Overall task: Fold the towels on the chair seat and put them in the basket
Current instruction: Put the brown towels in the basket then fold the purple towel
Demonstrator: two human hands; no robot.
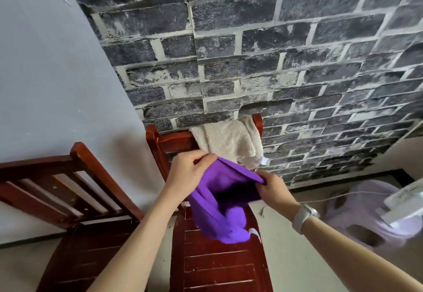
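Purple towel (219, 202) held up in the air over the seat of the middle wooden chair (219, 266), not resting on the seat. Left hand (187, 174) grips the towel's upper left corner, fingers curled round the cloth, thumb over the edge. Right hand (273, 191) pinches the upper right corner, fingers bent tight on the fabric. Top edge runs between the two hands, slanting down from left hand to right hand. The rest of the cloth sags below that edge, so the long axis hangs roughly vertical, pointing down at the seat. It looks doubled over, with a dark pocket showing just below the top edge near the right hand. Lowest bunched end carries a small white tag (255, 233) and hangs just above the seat slats; cannot tell if it touches.

Cream towel (229, 140) draped over the top rail of the same chair's back, behind the hands, hanging down on the near side with its own white tag at the lower right.

White watch (304, 216) on the right wrist. Second wooden chair (68, 191) to the left. Pale lilac plastic stool (357, 211) on the floor at right, white fan (405, 202) partly in front of it. Dark brick-pattern wall (251, 51) behind.
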